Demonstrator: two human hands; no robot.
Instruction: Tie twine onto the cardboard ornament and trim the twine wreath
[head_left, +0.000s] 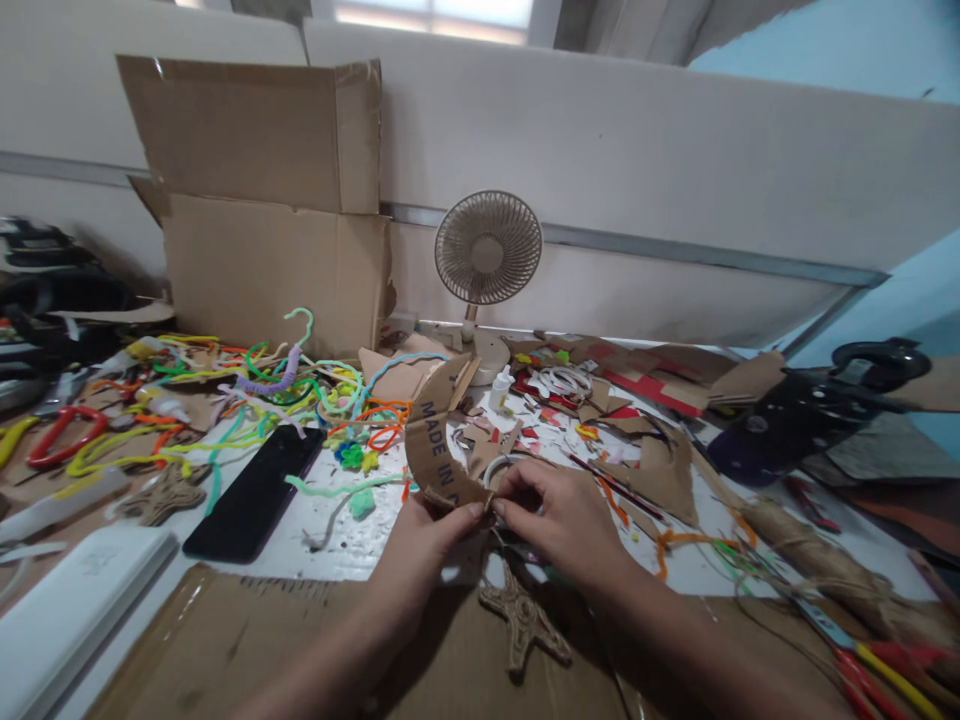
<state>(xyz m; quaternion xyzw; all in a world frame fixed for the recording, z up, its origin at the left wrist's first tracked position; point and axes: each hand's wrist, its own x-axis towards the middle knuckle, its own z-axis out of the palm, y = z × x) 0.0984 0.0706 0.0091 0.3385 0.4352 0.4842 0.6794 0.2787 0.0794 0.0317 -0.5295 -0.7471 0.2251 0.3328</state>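
A curved strip of brown cardboard (pixel 431 445), printed "MADE IN", stands up from my left hand (pixel 439 540), whose thumb and fingers are closed on its lower end. My right hand (pixel 559 515) pinches the tip of that same end, its fingertips meeting my left thumb. Whether a thread is also between the fingers, I cannot tell. Just below both hands is a star wrapped in brown twine (pixel 523 620), over the cardboard sheet (pixel 315 650). A pale ring (pixel 496 468), perhaps a tape roll, shows partly behind my right hand.
A black phone (pixel 255 495), a white box-like device (pixel 90 610) and tangled pipe cleaners (pixel 277 380) lie left. Behind stand a glue bottle (pixel 501 390), fan (pixel 487 250) and open carton (pixel 274 270). Scissors (pixel 862 670), a twine roll (pixel 825 560) and a dark bottle (pixel 795 420) are right.
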